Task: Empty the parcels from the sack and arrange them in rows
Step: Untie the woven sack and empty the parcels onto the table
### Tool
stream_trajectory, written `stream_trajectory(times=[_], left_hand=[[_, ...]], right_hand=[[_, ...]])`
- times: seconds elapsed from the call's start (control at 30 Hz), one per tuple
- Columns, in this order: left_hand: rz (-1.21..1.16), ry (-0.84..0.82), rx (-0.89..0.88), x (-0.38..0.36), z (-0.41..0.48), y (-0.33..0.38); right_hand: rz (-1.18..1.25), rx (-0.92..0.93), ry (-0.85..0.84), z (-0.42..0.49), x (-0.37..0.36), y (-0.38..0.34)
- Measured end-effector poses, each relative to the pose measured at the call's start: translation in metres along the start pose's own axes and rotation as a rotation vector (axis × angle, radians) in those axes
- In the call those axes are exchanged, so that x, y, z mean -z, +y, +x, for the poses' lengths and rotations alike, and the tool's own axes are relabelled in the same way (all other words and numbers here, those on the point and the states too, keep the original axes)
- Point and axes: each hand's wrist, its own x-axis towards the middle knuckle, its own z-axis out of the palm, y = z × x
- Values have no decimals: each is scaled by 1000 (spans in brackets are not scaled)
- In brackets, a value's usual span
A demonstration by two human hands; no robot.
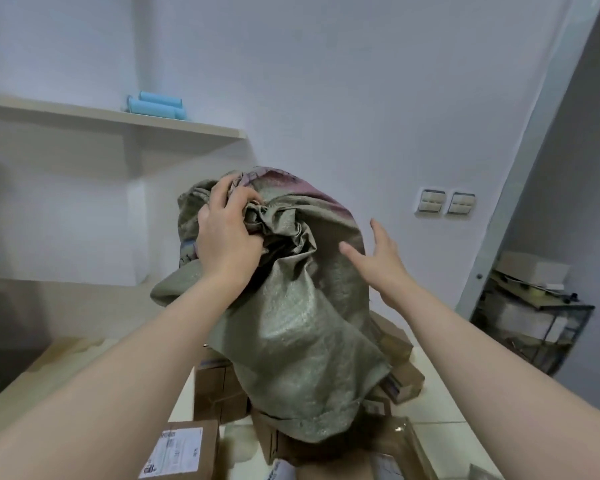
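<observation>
Gripped at its bunched top by the left hand, with the right hand held beside it, fingers spread, the woven sack should be lifted until the parcels beneath are freed.

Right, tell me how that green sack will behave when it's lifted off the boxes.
Probably floppy: the sack crumples into deep folds where the left hand grips its bunched end. It likely sags and drapes, since its lower part hangs slack over the cardboard parcels. The woven surface shines, so it may be a bit slippery.
</observation>
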Motion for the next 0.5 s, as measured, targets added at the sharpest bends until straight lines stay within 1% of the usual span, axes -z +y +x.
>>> stream_trajectory(times=[0.1, 0.2, 0.23, 0.33, 0.43, 0.5], left_hand=[[-11, 26, 41, -3, -8, -8], [-3, -1, 103, -9, -18, -26], [-1, -15, 124, -12, -21, -34], [1, -37, 159, -21, -29, -52], [-6, -46, 168, -29, -28, -57], [-31, -26, 152, -32, -22, -57]], right_hand=[[95, 8, -159, -2, -17, 10], [111, 14, -192, -5, -28, 19], [90, 16, -191, -4, -29, 21], [-71, 61, -125, 3, -34, 26], [-65, 119, -99, 9, -45, 24], [-57, 146, -50, 15, -50, 21]])
